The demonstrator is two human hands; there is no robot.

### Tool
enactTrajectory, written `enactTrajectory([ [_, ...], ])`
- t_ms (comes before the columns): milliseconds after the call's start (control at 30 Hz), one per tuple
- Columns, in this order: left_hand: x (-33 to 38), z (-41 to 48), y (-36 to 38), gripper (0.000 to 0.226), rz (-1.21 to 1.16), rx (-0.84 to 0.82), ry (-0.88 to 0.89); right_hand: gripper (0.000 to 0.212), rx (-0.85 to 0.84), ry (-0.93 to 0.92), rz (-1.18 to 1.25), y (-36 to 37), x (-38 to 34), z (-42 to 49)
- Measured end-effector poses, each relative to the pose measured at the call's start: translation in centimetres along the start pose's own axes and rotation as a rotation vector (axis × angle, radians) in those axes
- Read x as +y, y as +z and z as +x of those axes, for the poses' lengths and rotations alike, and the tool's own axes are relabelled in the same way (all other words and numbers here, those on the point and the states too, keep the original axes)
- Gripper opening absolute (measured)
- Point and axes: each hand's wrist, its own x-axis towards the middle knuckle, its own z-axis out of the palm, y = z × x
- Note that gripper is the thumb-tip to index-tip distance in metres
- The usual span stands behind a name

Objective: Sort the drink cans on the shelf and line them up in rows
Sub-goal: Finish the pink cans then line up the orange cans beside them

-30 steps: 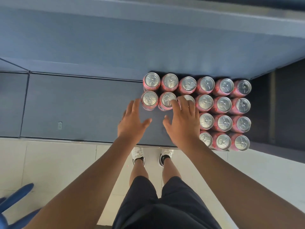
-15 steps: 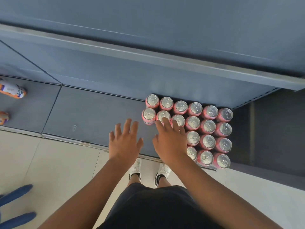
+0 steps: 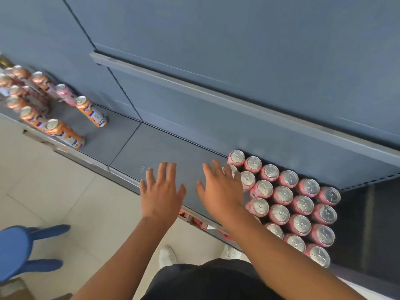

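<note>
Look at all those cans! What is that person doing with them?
A person is sorting drink cans on a blue shelf. The pink cans stand in neat rows on the right. Both hands are open and empty: the right hand reaches over the nearest pink cans, the left hand hovers over bare shelf. Orange cans stand in a loose bunch far left.

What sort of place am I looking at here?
Probably a shop aisle, or a mock-up of one: long grey shelving, a neat block of pink drink cans, and orange cans further left.
</note>
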Motion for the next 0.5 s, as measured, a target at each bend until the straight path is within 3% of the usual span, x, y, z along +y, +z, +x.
enactTrajectory([
  [200,-7.8,-0.9,-1.7,0.054,-0.059,0.06,-0.103,0.051,0.008,-0.093,-0.006,-0.5,-7.6,1.0],
  [500,-24.4,-2.9,-3.7,0.055,-0.1,0.174,-0.231,0.05,0.032,-0.237,-0.032,1.4,-25.8,1.1],
])
